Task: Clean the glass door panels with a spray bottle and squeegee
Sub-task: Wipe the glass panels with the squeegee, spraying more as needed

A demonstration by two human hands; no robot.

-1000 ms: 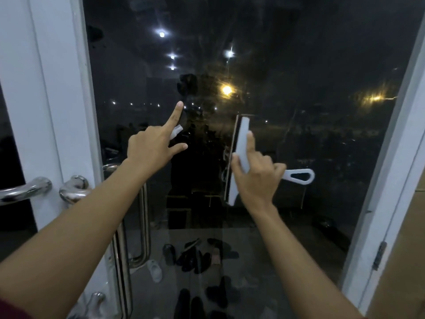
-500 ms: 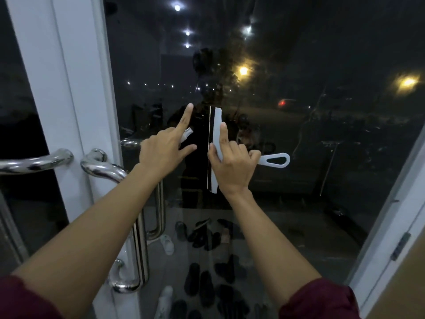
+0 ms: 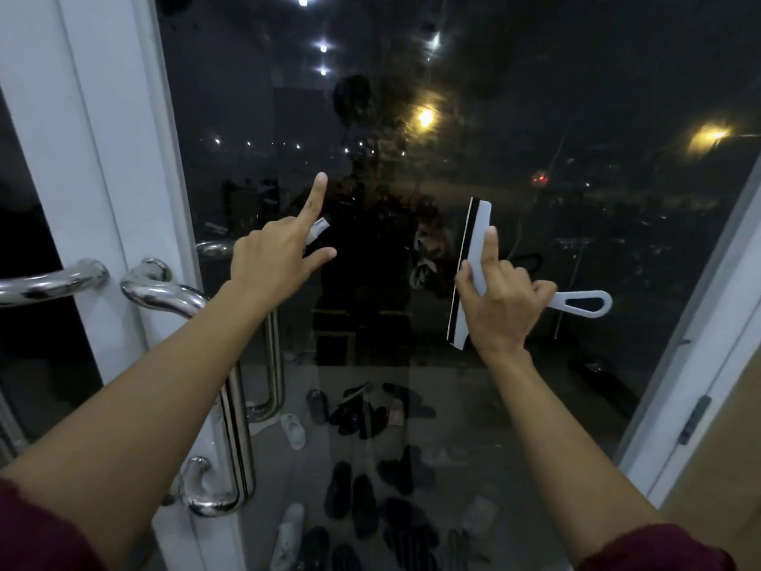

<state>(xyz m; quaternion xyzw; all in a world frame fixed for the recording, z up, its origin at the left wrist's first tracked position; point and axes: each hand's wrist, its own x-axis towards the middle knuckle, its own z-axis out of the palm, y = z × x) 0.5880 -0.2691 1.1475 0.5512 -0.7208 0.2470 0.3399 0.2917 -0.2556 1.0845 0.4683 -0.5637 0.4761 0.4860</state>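
Across the glass door panel [image 3: 535, 96], the squeegee [image 3: 479, 241] has swung right, now well apart from the left hand [image 3: 271, 261], its blade upright against the pane; the right hand [image 3: 502, 307] grips its head, forefinger laid along the back. Forefinger raised at the glass, the left hand curls round a small white object [image 3: 319, 228]. No spray bottle shows. Uneven pressure could leave streaks; that fingertip risks smudging

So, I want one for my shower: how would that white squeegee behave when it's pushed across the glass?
Probably light: the right hand holds the squeegee alone, index finger laid along its head. The thin plastic body looks stiff, while the black blade edge likely flexes. The looped handle should resist slipping.
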